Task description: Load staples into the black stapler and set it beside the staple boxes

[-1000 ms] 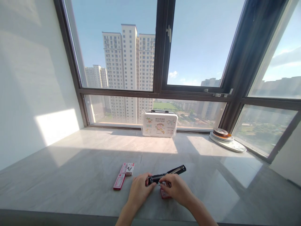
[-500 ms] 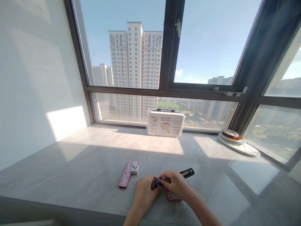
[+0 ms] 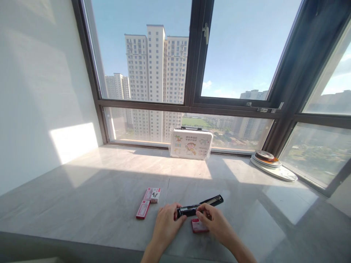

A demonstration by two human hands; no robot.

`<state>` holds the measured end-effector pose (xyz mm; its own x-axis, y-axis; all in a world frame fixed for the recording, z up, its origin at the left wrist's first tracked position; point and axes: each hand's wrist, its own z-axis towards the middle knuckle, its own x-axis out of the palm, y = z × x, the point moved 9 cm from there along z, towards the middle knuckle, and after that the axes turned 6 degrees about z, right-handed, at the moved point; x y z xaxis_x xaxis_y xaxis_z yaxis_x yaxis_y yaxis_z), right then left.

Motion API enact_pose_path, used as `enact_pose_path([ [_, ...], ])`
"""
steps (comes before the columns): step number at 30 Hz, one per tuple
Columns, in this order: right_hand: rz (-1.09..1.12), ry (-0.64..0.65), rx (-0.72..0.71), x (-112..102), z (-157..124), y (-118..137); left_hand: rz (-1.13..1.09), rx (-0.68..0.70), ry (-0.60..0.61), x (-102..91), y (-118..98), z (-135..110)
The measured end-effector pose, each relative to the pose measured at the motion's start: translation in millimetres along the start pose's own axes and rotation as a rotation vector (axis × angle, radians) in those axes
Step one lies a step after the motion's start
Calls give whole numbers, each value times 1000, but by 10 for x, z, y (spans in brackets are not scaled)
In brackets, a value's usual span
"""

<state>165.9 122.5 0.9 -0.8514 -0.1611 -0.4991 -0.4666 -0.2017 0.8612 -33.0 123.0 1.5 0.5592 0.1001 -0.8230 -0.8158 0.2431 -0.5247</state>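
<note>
A black stapler (image 3: 197, 206) lies opened out on the pale stone sill (image 3: 95, 197), its top arm reaching to the right. My left hand (image 3: 166, 226) grips its left end. My right hand (image 3: 216, 223) pinches at the stapler's middle with thumb and forefinger; what is between the fingertips is too small to make out. A small red staple box (image 3: 199, 226) lies under my right hand. Two more red and white staple boxes (image 3: 148, 202) lie to the left of my left hand.
A white case with a cartoon print (image 3: 191, 143) stands against the window at the back. A stack of round plates (image 3: 271, 164) sits at the back right corner. A white wall (image 3: 41, 91) bounds the sill on the left.
The stapler's arm has swung out longer to the right than half a second ago. My right hand has slid right and back, uncovering the red box beneath it.
</note>
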Motion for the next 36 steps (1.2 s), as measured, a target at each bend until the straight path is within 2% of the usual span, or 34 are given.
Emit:
enact_pose_path([
  [4, 268, -3, 300, -275, -177, -691, -11, -2, 17, 16, 4, 4],
  [6, 361, -58, 319, -418, -160, -749, -11, 1, 25, 14, -2, 1],
  [8, 431, -81, 251, -469, -40, -591, -11, 1, 34, 13, -6, -4],
  [10, 430, -61, 158, -422, 131, -328, -12, 0, 37, 9, -8, -10],
  [13, 255, -25, 14, -280, 345, 47, -7, 7, 28, -5, -16, -19],
  [15, 121, -2, -57, -172, 410, 204, 2, 9, 30, -5, -17, -23],
  [22, -303, 8, -83, 134, 404, 361, 42, -3, 41, 35, 6, -15],
  [26, -396, 7, -75, 99, 430, 377, 38, 13, 13, 10, -36, -48],
  [30, -435, -11, -35, -197, 396, 251, 2, 124, 16, -27, -282, -114],
  [33, -426, -22, 8, -397, 300, 91, -55, 325, 90, 37, -643, -187],
  [36, -386, -47, 53, -492, 182, -101, -90, 497, 185, 153, -927, -266],
])
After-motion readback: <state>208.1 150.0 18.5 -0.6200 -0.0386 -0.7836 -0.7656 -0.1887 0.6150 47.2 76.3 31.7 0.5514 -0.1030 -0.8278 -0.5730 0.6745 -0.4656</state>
